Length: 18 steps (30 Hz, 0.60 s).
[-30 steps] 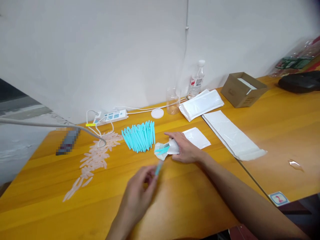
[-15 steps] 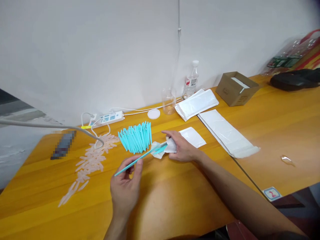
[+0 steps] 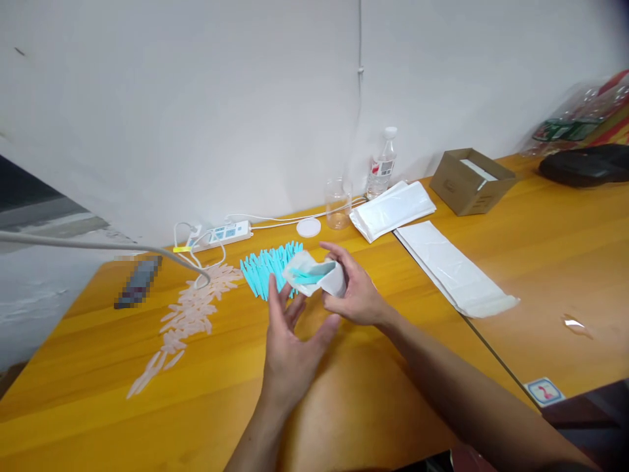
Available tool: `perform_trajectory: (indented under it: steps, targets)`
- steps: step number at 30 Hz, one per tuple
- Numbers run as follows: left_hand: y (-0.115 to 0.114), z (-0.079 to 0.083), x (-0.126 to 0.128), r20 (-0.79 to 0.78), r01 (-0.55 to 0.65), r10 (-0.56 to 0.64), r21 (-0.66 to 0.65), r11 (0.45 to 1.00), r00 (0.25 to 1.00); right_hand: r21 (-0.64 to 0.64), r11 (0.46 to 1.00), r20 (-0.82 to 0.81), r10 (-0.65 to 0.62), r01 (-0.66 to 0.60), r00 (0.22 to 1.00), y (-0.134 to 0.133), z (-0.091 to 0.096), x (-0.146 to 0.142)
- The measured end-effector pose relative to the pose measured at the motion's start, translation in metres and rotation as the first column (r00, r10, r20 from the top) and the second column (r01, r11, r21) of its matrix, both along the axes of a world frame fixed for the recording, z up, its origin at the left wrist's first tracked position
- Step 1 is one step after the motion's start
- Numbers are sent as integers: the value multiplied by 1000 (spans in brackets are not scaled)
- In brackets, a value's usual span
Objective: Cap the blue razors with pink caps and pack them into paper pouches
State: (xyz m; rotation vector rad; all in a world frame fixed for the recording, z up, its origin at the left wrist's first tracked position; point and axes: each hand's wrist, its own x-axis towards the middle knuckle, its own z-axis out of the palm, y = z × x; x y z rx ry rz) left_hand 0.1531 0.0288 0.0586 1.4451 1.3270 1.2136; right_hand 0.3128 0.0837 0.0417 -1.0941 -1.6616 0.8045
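Note:
My right hand is closed around a white pouch whose mouth faces left and towards me. Inside the pouch's mouth, slim turquoise sticks show; their far ends are hidden. My left hand holds nothing. Its fingers are spread, with the thumb apart, just below and left of the pouch's mouth. Behind my left fingertips lies a row of similar turquoise sticks on the table, partly covered by the hand and the pouch.
Pale pink slivers lie scattered at left, beside a blurred dark object. Along the wall are a power strip, clear jar, white lid and water bottle. White packets and a cardboard box stand right.
The turquoise stick my left hand held has left its fingers, which are now spread. That hand moved right, nearer the pouch. My right hand has tilted the pouch so its mouth faces me more.

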Motion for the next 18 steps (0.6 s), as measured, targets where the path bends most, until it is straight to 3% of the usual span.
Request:
perform_trajectory:
  steps: [3, 6, 9, 12, 15, 18]
  targets:
    - [5, 32, 10, 22, 84, -86, 71, 994, 996, 35, 998, -43, -56, 58, 997, -8, 28, -15]
    - [14, 49, 14, -49, 87, -83, 87, 992, 995, 61, 996, 5, -65, 65, 998, -16, 35, -15]
    - [20, 49, 14, -168, 117, -102, 81, 990, 980, 57, 995, 98, -87, 82, 991, -24, 20, -8]
    - [24, 47, 16, -288, 128, -85, 133, 983, 954, 77, 980, 218, -197, 184, 956, -35, 5, -4]
    - [28, 51, 18, -258, 90, -29, 228, 970, 966, 184, 951, 317, -296, 247, 901, -45, 1, -3]
    - [33, 53, 18, -244, 103, -31, 288, 952, 969, 302, 924, 383, -341, 233, 858, -48, 5, 4]
